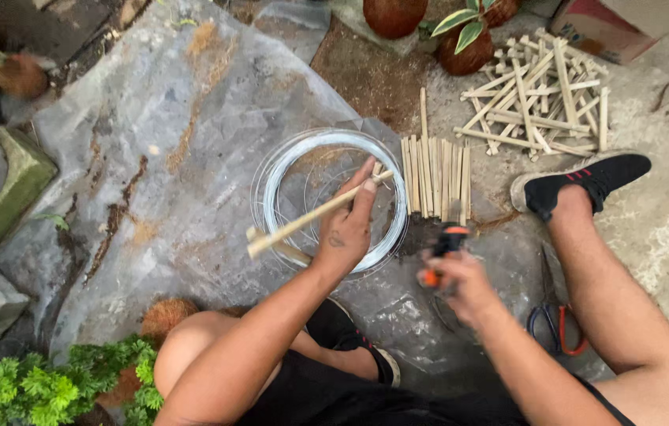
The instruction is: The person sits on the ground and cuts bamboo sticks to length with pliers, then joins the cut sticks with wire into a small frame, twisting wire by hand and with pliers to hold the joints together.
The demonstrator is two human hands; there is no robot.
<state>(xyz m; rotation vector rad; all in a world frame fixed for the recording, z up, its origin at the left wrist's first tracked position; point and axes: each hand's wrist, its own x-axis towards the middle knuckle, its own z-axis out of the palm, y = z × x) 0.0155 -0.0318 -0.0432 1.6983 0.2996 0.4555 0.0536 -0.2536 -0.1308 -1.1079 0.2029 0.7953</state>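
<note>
My left hand [348, 229] grips bamboo sticks [303, 223] that cross one another, holding them above a coil of thin silvery wire [327, 162] lying on a clear plastic sheet [161, 134]. My right hand [461, 280] is closed on a tool with black and orange handles [443, 246], blurred, just right of the coil. A neat row of cut bamboo sticks [437, 177] lies flat beyond the right hand.
A loose heap of bamboo sticks [543, 95] lies at the upper right. Scissors with red and black handles [555, 319] rest between my legs. Coconut-husk plant balls [465, 43] sit at the top, green plants [42, 386] and stone blocks [11, 189] at the left.
</note>
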